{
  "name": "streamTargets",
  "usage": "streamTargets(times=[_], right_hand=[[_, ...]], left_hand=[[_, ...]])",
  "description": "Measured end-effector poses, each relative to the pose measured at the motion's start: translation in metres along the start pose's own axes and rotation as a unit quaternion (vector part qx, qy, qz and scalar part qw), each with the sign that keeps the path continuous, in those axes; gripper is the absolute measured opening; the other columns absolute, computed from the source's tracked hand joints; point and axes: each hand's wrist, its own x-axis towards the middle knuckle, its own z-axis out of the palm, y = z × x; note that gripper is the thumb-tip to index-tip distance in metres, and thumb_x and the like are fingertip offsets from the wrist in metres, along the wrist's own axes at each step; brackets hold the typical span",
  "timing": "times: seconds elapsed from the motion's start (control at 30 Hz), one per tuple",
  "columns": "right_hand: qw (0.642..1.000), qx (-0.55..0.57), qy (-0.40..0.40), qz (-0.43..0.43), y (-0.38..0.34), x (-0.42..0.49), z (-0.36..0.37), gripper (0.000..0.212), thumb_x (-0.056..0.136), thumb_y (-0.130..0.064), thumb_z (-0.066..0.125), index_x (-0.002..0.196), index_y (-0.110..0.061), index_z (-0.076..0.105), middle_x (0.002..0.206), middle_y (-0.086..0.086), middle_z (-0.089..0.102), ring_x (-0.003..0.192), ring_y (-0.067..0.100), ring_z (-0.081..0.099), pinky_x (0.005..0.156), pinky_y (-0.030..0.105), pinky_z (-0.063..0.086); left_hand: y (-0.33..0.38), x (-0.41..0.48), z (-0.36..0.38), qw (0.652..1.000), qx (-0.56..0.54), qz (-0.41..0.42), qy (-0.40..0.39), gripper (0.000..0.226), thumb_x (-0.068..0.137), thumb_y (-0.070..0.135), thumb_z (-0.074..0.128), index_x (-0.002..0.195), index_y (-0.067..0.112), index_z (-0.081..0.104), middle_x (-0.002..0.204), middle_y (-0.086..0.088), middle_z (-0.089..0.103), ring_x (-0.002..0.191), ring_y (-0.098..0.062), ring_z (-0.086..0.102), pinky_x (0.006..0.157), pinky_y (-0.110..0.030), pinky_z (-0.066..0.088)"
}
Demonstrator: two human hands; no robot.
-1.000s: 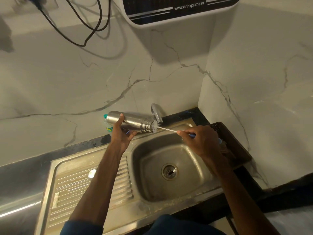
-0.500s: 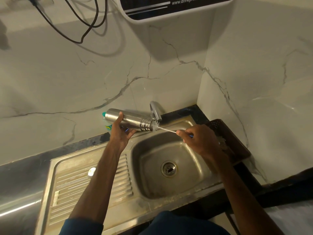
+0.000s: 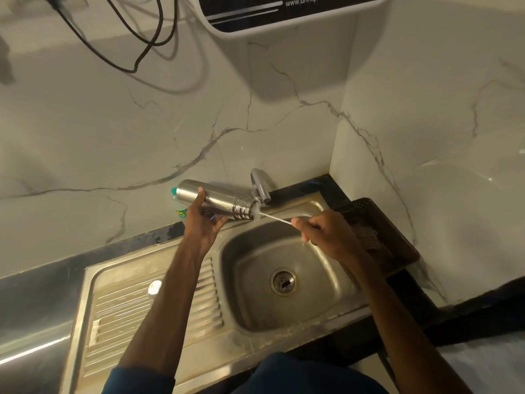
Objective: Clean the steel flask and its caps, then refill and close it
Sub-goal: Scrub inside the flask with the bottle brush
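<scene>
In the middle of the frame the left hand [image 3: 203, 223] grips the flask [image 3: 216, 201] around its body. The flask lies almost level, its open threaded mouth pointing right, just beside the tap [image 3: 260, 186]. The right hand [image 3: 326, 233] pinches the thin brush [image 3: 274, 218] (its bristles are at the mouth). Both hands are above the sink [image 3: 312, 280]. A small round shiny piece [image 3: 154, 287] lies on the drainboard, left of centre.
</scene>
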Motion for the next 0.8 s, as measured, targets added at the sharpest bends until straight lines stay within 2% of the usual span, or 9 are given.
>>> streamTargets(times=[0.13,0.3,0.47,0.57,0.7,0.8], right_hand=[[0.999,0.011,-0.030,0.013,-0.010,0.001,0.011,0.049,0.102,-0.037,0.062,0.064,-0.008,0.069,0.048,-0.023,0.059,0.042,-0.001,0.055,0.051,0.011,0.039],[0.999,0.018,-0.029,0.016,-0.001,-0.005,-0.004,0.052,0.100,-0.043,0.063,0.059,-0.013,0.069,0.045,-0.010,0.058,0.038,0.003,0.050,0.051,0.014,0.041],[1.000,-0.017,-0.018,0.010,-0.014,-0.005,0.004,0.049,0.101,-0.038,0.064,0.062,-0.009,0.071,0.045,-0.028,0.055,0.039,0.001,0.053,0.049,0.010,0.038],[0.999,-0.034,-0.012,0.008,-0.021,-0.003,0.010,0.049,0.101,-0.039,0.063,0.065,-0.008,0.072,0.044,-0.032,0.052,0.044,-0.005,0.056,0.050,0.009,0.038],[0.997,-0.071,0.014,0.002,-0.011,-0.008,-0.007,0.047,0.099,-0.045,0.065,0.060,-0.019,0.073,0.045,-0.030,0.055,0.047,-0.006,0.058,0.051,0.009,0.036],[0.990,-0.131,0.051,-0.009,-0.004,-0.009,-0.013,0.049,0.095,-0.054,0.066,0.055,-0.026,0.065,0.046,-0.020,0.055,0.050,-0.002,0.059,0.052,0.011,0.030]], left_hand=[[-0.007,-0.003,0.006,1.000,0.020,0.001,0.007,0.059,0.093,0.042,0.073,0.137,0.007,0.055,0.130,-0.018,0.068,0.115,-0.033,0.071,0.101,-0.047,0.057],[-0.002,-0.002,-0.002,1.000,0.018,0.010,0.012,0.062,0.094,0.042,0.072,0.142,0.007,0.051,0.130,-0.018,0.067,0.118,-0.033,0.069,0.100,-0.046,0.058],[-0.012,-0.008,0.006,1.000,0.025,-0.001,0.009,0.062,0.094,0.041,0.073,0.141,0.009,0.049,0.131,-0.019,0.066,0.119,-0.035,0.068,0.102,-0.048,0.057],[-0.016,-0.010,0.009,0.999,0.036,-0.005,0.004,0.061,0.092,0.041,0.075,0.138,0.009,0.050,0.130,-0.019,0.066,0.117,-0.036,0.069,0.101,-0.051,0.057],[-0.006,-0.005,0.003,1.000,0.015,-0.001,0.026,0.065,0.092,0.041,0.075,0.142,0.009,0.050,0.132,-0.018,0.067,0.117,-0.035,0.069,0.099,-0.048,0.058],[-0.008,-0.005,0.001,0.999,0.005,-0.007,0.035,0.063,0.093,0.043,0.073,0.142,0.008,0.052,0.132,-0.019,0.067,0.117,-0.033,0.070,0.098,-0.047,0.059]])
